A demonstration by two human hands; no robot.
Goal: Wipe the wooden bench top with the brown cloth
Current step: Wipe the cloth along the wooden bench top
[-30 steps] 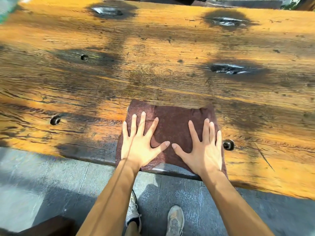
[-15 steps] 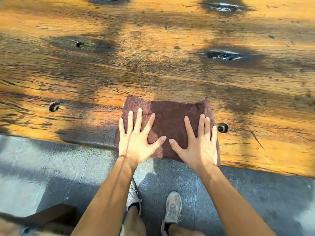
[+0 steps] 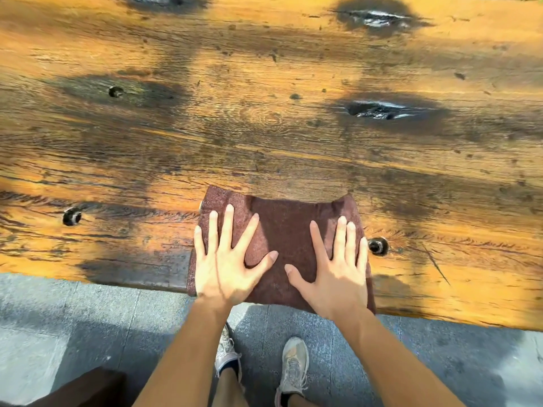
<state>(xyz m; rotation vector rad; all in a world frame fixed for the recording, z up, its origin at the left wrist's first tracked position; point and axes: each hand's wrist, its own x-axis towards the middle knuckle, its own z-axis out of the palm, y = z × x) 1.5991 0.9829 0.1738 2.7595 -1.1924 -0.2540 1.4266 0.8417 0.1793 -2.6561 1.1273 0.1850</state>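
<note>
Little has changed since a moment earlier: both palms remain flat on the brown cloth (image 3: 280, 227), though its near hem now hangs just over the near edge of the wooden bench top (image 3: 264, 92). Left hand (image 3: 224, 259) and right hand (image 3: 338, 267) lie side by side, fingers spread wide, pressing rather than gripping. Soft, light and limp, the cloth would likely bunch if pinched at one corner; flat pressure from both palms looks the surest hold. A dark bolt hole (image 3: 378, 246) sits just right of the cloth, where the fabric could snag on rough, weathered grain.
</note>
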